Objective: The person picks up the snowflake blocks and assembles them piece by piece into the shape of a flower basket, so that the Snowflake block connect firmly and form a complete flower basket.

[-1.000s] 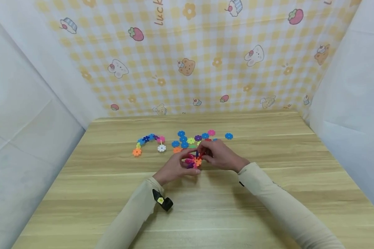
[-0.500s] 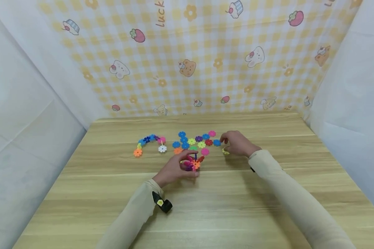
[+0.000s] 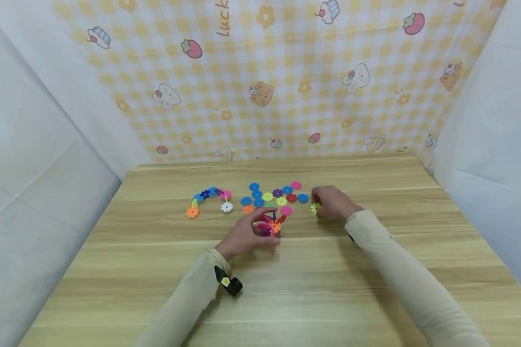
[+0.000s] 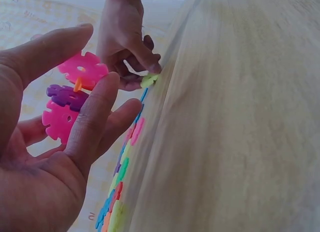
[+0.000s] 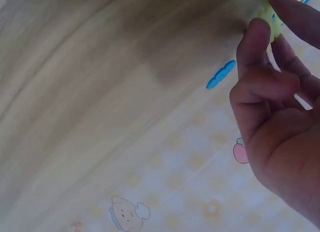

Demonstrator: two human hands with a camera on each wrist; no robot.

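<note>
Between thumb and fingers, the left hand (image 3: 247, 234) (image 4: 55, 172) holds a joined cluster of notched flower discs (image 3: 272, 226) in pink, purple, orange and red; pink discs (image 4: 82, 69) show in the left wrist view. To its right, the right hand (image 3: 335, 202) (image 5: 280, 102) pinches a yellow-green disc (image 3: 315, 208) (image 4: 149, 80) (image 5: 270, 19) at the tabletop. A thin white edge, perhaps of another disc, shows among the right hand's fingers in the right wrist view; what it belongs to is hidden.
Loose discs lie behind the hands, among them blue (image 3: 302, 198), pink (image 3: 296, 185) and red (image 3: 291, 198) ones. A curved chain of joined discs (image 3: 205, 193) with a white disc (image 3: 227, 206) lies at the left. A blue disc (image 5: 220, 75) lies near the right hand.
My right hand left the cluster, moved right to the yellow-green disc and now pinches it. A red piece stands out on the cluster, which the left hand still holds.
</note>
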